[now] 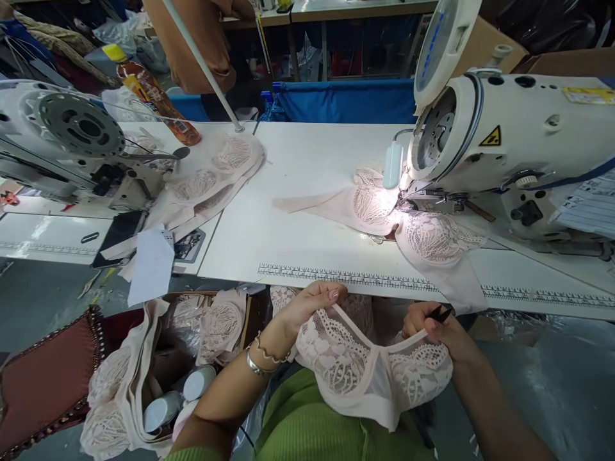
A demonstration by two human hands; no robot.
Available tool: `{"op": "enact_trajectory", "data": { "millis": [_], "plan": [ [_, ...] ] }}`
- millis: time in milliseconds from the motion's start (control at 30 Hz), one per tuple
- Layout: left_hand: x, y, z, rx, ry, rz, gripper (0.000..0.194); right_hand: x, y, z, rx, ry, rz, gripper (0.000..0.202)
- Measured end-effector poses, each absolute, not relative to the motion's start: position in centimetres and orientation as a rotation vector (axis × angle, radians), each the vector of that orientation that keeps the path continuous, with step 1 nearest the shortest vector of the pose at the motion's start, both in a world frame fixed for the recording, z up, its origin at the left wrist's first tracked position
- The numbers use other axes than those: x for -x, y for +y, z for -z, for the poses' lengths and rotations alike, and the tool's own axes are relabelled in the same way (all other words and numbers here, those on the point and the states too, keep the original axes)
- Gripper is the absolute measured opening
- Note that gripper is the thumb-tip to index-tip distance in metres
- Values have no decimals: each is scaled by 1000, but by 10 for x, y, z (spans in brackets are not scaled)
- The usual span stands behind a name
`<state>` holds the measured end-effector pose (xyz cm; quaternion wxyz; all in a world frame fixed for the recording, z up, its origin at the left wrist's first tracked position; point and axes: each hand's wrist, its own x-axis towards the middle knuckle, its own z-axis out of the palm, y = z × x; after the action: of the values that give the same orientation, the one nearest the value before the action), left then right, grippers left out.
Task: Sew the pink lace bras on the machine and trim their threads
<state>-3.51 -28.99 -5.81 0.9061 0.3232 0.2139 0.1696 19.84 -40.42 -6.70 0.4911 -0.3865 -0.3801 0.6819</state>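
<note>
A pale pink lace bra [375,378] hangs between my hands over my lap, its two cups spread and the centre panel facing up. My left hand [317,301] pinches its upper edge at the left cup. At the other cup, my right hand [432,323] grips the edge, and a small dark pointed tool, perhaps thread snips [440,313], sticks out between its fingers. Another lace bra [377,208] lies under the lit needle area of the white sewing machine [519,141], with one cup [432,237] draped toward the table's front edge.
A second machine [72,141] stands at left, beside more bras [211,173] and a tilted drink bottle [154,96]. A printed ruler [346,276] runs along the table front. Below left are stacked bras [120,384], a box of lace pieces [221,326] and a reddish cushion [48,371]. A person [192,38] is behind.
</note>
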Motion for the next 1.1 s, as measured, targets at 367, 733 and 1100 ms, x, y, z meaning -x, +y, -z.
{"op": "enact_trajectory", "data": {
  "millis": [367,733,1100],
  "plan": [
    [5,-278,44,-949,367,-269,61,-205,-396,11,1151,-1865,-1512,52],
    [17,-329,-3,-2189,252,-867,28,-195,-437,-13,1520,-1706,-668,29],
    [1,-335,38,-1917,565,-899,2,-180,-440,23,1610,-1793,-164,27]
  ]
}}
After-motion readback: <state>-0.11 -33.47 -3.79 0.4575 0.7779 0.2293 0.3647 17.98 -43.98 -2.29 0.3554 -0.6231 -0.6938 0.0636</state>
